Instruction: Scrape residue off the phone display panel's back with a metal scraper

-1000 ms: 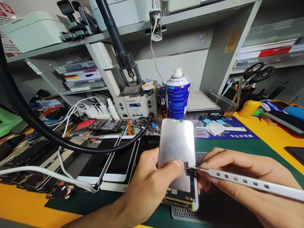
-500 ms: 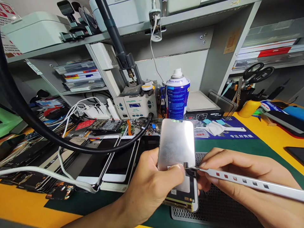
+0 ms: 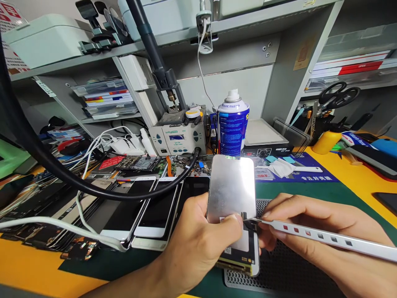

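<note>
My left hand (image 3: 198,244) grips a phone screen (image 3: 231,182) by its left edge, thumb across its silver metal back. The screen is tilted up towards me, and a black flex cable (image 3: 249,225) lies on its lower right part. Silver tweezers (image 3: 322,236) with a row of square holes are pinched in my right hand (image 3: 297,223). Their fine tips reach the flex cable, close to my left thumb. I cannot tell whether the tips grip it. Some right fingers are hidden behind the tweezers and the screen's edge.
A perforated grey mat (image 3: 245,281) lies under the hands on a green mat (image 3: 313,196). Phones with white frames (image 3: 158,207) lie left, beneath a black hose (image 3: 118,196). Behind stand a blue spray can (image 3: 232,128), a soldering station (image 3: 176,138) and a heating plate (image 3: 265,134).
Hardly anything differs. The view has shifted very slightly; both hands, the phone screen and the tweezers keep nearly the same position.
</note>
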Tool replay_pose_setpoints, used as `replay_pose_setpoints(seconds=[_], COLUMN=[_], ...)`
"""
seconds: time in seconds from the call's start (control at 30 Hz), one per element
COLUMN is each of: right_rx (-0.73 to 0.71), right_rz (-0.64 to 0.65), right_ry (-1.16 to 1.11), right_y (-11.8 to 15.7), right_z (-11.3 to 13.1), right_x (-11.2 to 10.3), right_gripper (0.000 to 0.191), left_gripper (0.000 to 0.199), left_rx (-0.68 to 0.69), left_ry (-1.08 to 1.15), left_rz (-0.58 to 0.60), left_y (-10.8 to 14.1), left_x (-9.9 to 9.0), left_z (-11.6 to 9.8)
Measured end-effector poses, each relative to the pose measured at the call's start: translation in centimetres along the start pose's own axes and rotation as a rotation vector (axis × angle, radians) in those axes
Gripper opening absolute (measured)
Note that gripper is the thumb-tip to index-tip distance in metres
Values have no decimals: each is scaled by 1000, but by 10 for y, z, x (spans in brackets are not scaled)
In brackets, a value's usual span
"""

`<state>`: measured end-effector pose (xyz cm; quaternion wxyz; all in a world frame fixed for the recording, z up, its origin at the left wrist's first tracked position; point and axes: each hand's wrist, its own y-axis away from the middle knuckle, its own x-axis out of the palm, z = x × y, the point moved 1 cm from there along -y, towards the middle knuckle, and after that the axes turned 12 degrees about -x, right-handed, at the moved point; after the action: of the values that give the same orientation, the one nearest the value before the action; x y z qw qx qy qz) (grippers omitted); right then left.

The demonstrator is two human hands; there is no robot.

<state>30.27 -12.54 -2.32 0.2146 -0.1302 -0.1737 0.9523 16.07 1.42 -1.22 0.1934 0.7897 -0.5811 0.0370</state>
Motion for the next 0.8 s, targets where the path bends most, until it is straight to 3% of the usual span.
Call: replay_pose_setpoints(seconds=[0.8], right_rx=[-6], right_rz=[-26], right_ry=[-15], right_y=[-1], right_z=[1], right_x=[0], right_gripper=[10], left_gripper=[24], left_rx=[32], left_ry=[-32], left_rz=[18], left_y=[0], left_x=[1], left_z=[-3])
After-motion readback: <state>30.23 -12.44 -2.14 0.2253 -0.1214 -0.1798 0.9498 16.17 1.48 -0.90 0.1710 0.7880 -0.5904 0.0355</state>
